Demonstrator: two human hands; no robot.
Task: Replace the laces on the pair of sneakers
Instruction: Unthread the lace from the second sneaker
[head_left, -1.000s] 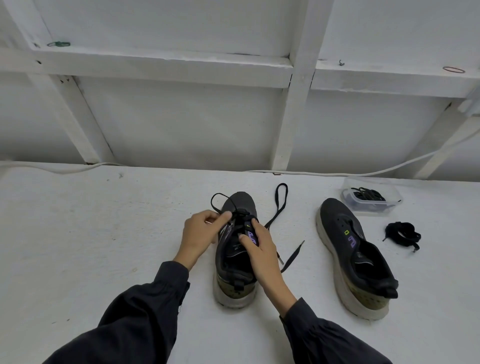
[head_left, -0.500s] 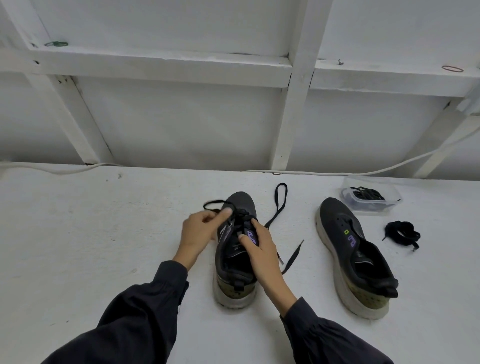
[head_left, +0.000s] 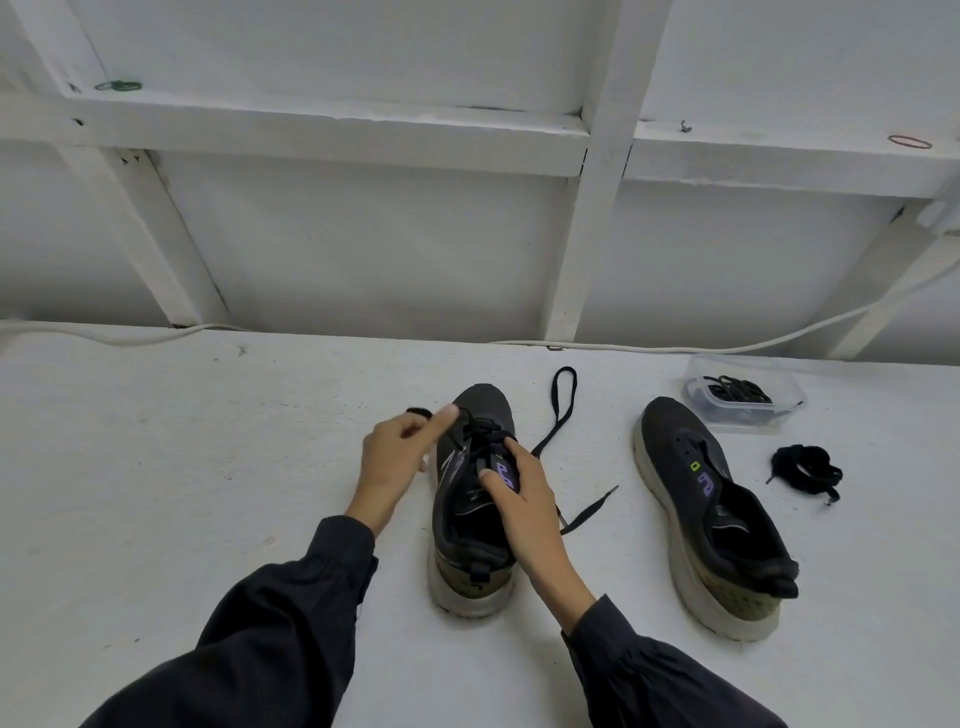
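We find the sneaker in work (head_left: 483, 402) upright on the tabletop (head_left: 208, 467), toe away from the person, with the second sneaker (head_left: 691, 467) unlaced to its right. The left hand (head_left: 397, 457) pinches the black lace (head_left: 589, 510) beside the toe and the right hand (head_left: 519, 493) grips the eyelet flap, so both hands are clamped. We judge the lace light, limp and prone to twist, best taken near its stiff tip. The sneaker seems light and soft-sided, best held at the upper. Purple and green marks show on the sides; we read no brand or writing.
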